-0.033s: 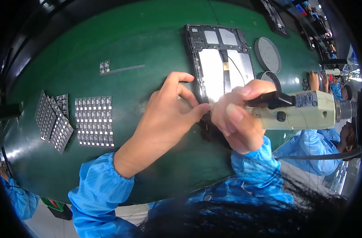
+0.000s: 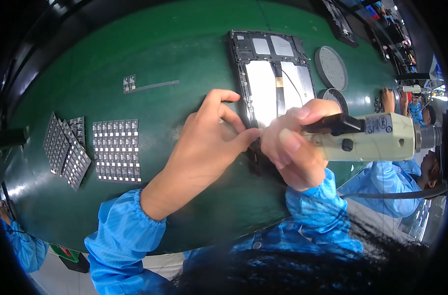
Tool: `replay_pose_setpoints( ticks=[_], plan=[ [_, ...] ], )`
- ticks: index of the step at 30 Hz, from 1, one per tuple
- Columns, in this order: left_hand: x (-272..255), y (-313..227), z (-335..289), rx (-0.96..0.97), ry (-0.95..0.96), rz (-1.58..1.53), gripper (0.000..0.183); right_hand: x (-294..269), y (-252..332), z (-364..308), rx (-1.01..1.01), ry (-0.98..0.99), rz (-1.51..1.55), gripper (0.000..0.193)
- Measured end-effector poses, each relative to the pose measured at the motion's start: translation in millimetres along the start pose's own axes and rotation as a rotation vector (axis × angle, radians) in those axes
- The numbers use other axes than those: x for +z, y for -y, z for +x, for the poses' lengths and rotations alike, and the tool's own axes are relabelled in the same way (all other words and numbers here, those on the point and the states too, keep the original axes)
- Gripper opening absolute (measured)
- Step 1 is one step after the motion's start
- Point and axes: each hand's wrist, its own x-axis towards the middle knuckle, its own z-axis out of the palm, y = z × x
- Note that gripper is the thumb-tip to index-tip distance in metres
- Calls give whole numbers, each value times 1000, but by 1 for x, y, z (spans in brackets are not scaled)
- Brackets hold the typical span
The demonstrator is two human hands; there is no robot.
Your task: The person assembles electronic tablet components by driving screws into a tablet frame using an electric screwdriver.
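Observation:
An opened tablet [image 2: 261, 73], black-framed with silvery battery panels and a dark ribbon cable down its middle, lies on the green table. My left hand [image 2: 209, 132] is curled against its left edge, with the thumb by the near left corner. In my right hand [image 2: 297, 147] is a cream-coloured electric screwdriver [image 2: 369, 137] with a black lever, held nearly level. Its tip end is hidden behind my fingers above the tablet's near end, where a bright light glares. Right of the tablet sits a round dish of small dark parts [image 2: 335, 98], partly behind my right hand.
A larger grey round dish [image 2: 331, 68] lies beyond it. On the left are a sheet of small dark labels [image 2: 117, 151], a fanned pile of such sheets [image 2: 67, 150] and a nearly used strip [image 2: 153, 87]. Co-workers in blue sleeves [image 2: 388, 189] work at the right.

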Motion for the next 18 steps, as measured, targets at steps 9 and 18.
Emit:
replay_pose_setpoints(
  ticks=[9, 18],
  plan=[
    [4, -4, -11, 181, -39, 114, 43, -7, 12, -6, -22, -93, 92, 33],
    [6, -2, -17, 758, -9, 668, 28, -5, 23, -4, -12, -100, 330, 33]
  ],
)
